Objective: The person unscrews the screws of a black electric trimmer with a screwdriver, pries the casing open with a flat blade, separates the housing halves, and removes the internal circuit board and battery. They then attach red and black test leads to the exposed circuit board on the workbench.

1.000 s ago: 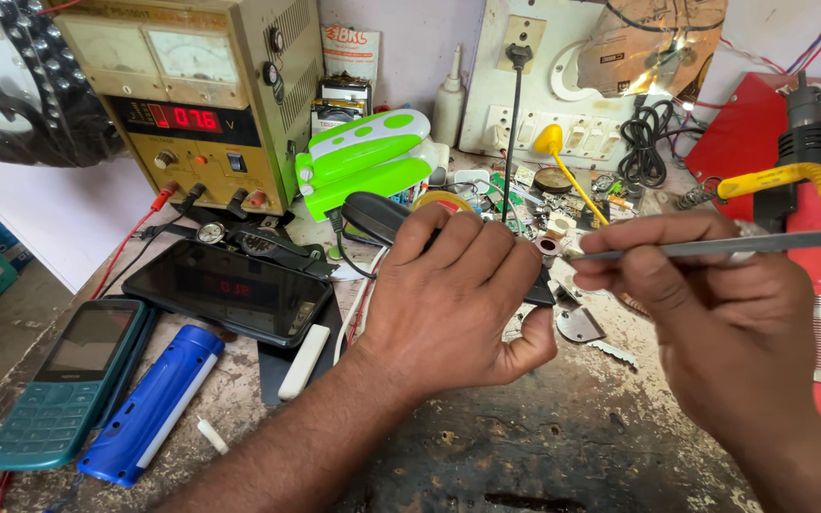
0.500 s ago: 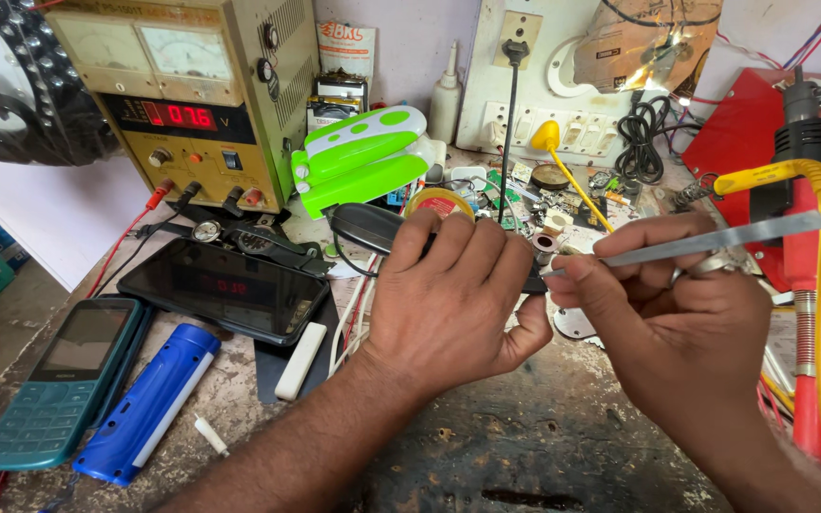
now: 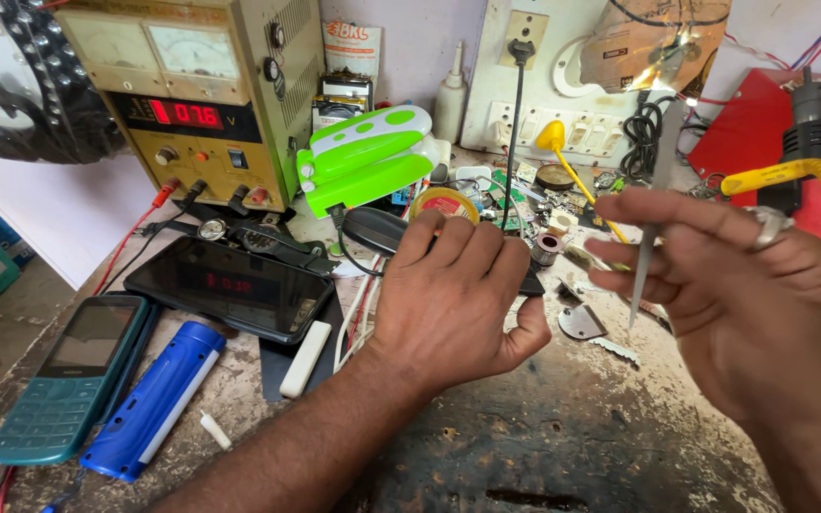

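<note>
My left hand point(image 3: 458, 294) lies palm-down over a dark flat device point(image 3: 387, 231) on the workbench, fingers curled over it, hiding most of it. My right hand point(image 3: 734, 294) is raised to the right of it, fingers spread, pinching a pair of metal tweezers point(image 3: 653, 204) that point down. The tweezer tips hang just above a small round metal piece point(image 3: 582, 323) on the bench. Nothing shows between the tweezer tips.
A yellow bench power supply point(image 3: 192, 95) with a red display stands at the back left. A black smartphone point(image 3: 230, 285), a teal keypad phone point(image 3: 68, 380) and a blue cylinder point(image 3: 154, 399) lie at the left. A green-white device point(image 3: 372, 157), solder tin point(image 3: 444, 204), yellow-handled tool point(image 3: 572, 171) and red case point(image 3: 772, 133) crowd the back.
My right hand has lifted and turned, swinging the tweezers from level to pointing down, with fingers spreading. My left hand stays on the dark device.
</note>
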Demonstrator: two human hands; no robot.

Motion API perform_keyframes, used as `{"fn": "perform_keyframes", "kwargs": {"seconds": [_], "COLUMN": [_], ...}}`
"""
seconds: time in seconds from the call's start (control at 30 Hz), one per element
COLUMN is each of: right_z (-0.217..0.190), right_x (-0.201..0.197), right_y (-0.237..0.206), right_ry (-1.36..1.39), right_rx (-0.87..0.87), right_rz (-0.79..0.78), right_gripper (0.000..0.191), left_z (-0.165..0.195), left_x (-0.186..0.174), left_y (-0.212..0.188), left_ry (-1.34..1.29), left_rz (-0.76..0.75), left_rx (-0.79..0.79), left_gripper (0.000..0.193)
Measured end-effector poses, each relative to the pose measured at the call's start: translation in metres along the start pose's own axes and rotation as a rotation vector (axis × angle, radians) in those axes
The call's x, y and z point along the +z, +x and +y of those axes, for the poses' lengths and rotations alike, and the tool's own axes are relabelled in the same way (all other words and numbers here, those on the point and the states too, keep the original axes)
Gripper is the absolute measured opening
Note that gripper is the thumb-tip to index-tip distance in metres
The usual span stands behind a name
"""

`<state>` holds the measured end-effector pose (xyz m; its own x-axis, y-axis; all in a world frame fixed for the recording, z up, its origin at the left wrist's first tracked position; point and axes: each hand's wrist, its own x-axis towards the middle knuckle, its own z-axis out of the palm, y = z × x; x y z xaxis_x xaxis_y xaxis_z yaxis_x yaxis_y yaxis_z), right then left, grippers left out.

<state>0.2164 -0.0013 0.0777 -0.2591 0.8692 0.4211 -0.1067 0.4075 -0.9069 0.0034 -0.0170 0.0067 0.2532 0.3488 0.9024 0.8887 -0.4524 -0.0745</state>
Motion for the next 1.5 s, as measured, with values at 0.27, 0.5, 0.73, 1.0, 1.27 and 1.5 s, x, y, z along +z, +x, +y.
{"fn": "perform_keyframes", "kwargs": {"seconds": [0.27,0.5,0.73,1.0,1.27,1.5], "right_z": [0.033,0.038,0.033,0.036,0.034,0.035], "right_x": [0.0,0.007,0.022,0.03,0.035,0.034], "right_y": [-0.001,0.005,0.005,0.006,0.004,0.014], "right_ry": [-0.304,-0.527,-0.563,-0.768,-0.741,-0.855], "right_rx": [-0.023,-0.13,0.06,0.161,0.192,0.255], "right_rz": [-0.028,0.056,0.128,0.086,0.087,0.001], "right_gripper": [0.02,0.017,0.02,0.024,0.027,0.03], "left_z": [0.0,0.003,0.006,0.007,0.006,0.007], "left_x": [0.01,0.01,0.012,0.017,0.02,0.02], "left_y": [-0.006,-0.008,-0.013,-0.019,-0.021,-0.023], "left_ry": [-0.088,-0.157,-0.226,-0.275,-0.301,-0.305], "left_rz": [-0.111,-0.297,-0.314,-0.346,-0.348,-0.339], "left_rx": [-0.033,-0.067,-0.072,-0.062,-0.09,-0.127], "left_gripper": [0.036,0.036,0.036,0.033,0.032,0.029]}}
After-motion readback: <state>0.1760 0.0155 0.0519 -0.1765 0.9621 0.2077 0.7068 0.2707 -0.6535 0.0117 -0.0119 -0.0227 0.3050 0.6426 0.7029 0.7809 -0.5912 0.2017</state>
